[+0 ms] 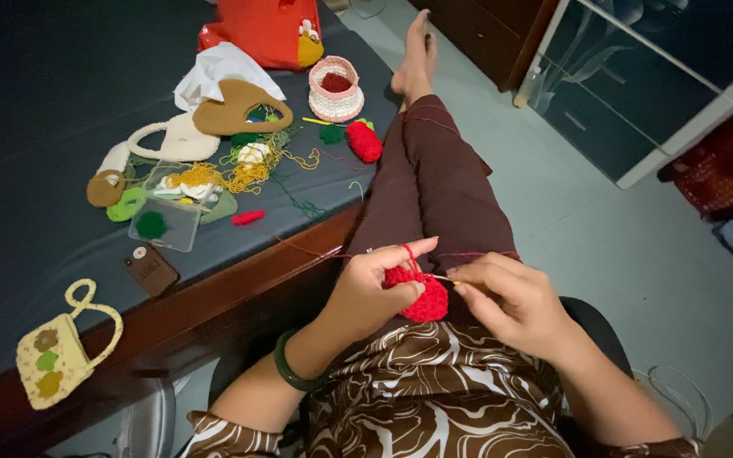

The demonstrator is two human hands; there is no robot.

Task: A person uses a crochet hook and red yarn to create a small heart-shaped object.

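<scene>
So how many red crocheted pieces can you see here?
3: one red piece held in the left hand, one strawberry-like piece near the bed's edge, one small red bit by the clear box. Others may be hidden.

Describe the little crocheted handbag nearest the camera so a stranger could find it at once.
Start at the dark bed surface on the left and follow its wooden edge toward the camera. Near the bottom left corner lies the small cream crocheted handbag. Unlike the flat bag-shaped pieces farther up, it has looped handles and three flower patches in brown, green and tan.
</scene>
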